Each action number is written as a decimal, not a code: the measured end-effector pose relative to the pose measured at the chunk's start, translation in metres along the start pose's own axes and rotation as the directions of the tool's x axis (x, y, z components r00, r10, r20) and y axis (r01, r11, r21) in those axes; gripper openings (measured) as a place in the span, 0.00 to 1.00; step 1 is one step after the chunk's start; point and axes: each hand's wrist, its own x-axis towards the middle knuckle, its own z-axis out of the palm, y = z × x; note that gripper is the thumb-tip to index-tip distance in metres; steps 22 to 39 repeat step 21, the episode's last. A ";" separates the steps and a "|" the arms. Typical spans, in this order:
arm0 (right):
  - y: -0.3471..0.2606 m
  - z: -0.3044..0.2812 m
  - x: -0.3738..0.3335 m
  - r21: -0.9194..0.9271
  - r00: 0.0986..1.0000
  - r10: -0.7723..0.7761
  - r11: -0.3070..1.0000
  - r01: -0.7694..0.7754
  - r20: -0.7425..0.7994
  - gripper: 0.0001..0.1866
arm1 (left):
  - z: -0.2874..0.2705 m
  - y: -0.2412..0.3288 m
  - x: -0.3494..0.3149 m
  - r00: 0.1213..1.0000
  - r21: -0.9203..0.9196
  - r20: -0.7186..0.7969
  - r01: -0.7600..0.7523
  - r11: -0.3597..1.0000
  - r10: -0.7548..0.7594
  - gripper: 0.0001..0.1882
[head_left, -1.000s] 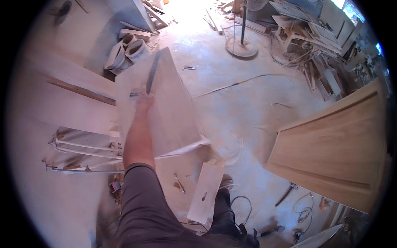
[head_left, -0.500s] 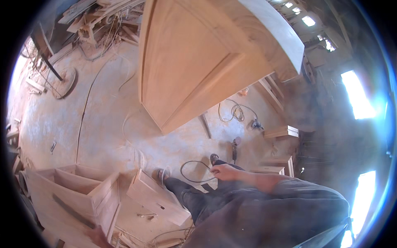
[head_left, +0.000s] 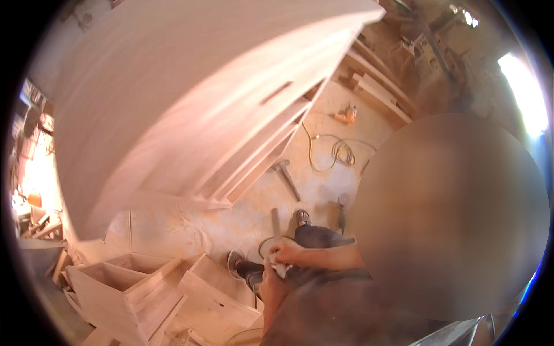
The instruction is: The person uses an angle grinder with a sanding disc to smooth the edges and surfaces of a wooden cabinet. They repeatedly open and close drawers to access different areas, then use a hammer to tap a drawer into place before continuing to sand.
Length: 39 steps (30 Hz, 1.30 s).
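My left hand and right hand are close together in front of my legs. A pale crumpled piece, perhaps cloth or paper, shows between them, with my right fingers closed on it. Beyond my right hand sticks out a flat greyish strip. It lines up with my left hand, which is closed; the joint between them is hidden. A large wooden cabinet with slats or shelves along its lower side fills the upper left.
At the lower left stand a wooden box with compartments and a drawer-like panel. On the floor lie a hammer, a disc-headed power tool, a coiled cable and an orange object. A blurred round patch hides the right.
My left hand has come from the box at lower left to meet my right hand, bringing the flat strip. The view has shifted, and the cabinet appears from another side.
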 end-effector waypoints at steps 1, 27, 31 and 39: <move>0.021 -0.025 0.006 -0.092 0.947 -0.214 0.976 0.198 -0.238 0.20 | 0.015 0.028 0.012 0.999 0.019 0.009 -0.039 0.999 0.039 0.41; -0.057 -0.330 0.173 -0.339 0.340 -0.823 0.513 0.788 -0.456 0.10 | 0.111 0.063 0.315 0.950 0.107 0.067 -0.310 0.945 0.304 0.09; -0.057 -0.330 0.173 -0.339 0.340 -0.823 0.513 0.788 -0.456 0.10 | 0.111 0.063 0.315 0.950 0.107 0.067 -0.310 0.945 0.304 0.09; -0.057 -0.330 0.173 -0.339 0.340 -0.823 0.513 0.788 -0.456 0.10 | 0.111 0.063 0.315 0.950 0.107 0.067 -0.310 0.945 0.304 0.09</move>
